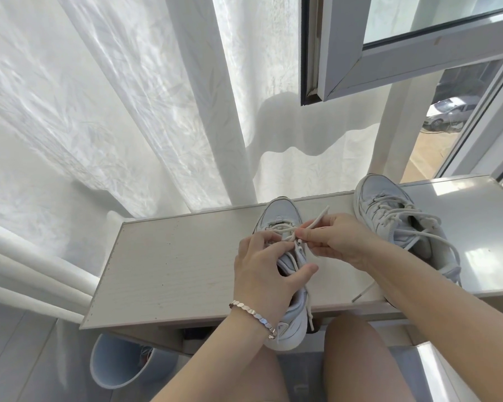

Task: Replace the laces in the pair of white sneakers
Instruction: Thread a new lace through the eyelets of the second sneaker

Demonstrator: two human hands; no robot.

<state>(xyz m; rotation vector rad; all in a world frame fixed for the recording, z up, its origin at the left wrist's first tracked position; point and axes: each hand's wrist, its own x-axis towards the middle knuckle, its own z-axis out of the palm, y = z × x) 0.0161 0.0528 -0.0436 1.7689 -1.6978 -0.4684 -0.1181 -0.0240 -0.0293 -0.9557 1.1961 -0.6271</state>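
Observation:
Two white sneakers stand on a pale wooden table (169, 265). The near sneaker (282, 213) points away from me, its heel hanging over the table's front edge. My left hand (262, 271) grips its tongue and upper around the eyelets. My right hand (331, 239) pinches the end of a cream lace (317, 220) just above the upper eyelets; the lace tip sticks up past my fingers. The second sneaker (389, 210) lies to the right, with its loose lace (363, 291) trailing over the table edge.
A white curtain (114, 111) hangs behind and left of the table. An open window frame (360, 68) juts out at the upper right. A light blue bin (114, 364) stands on the floor under the table's left front corner. My knees are below the table edge.

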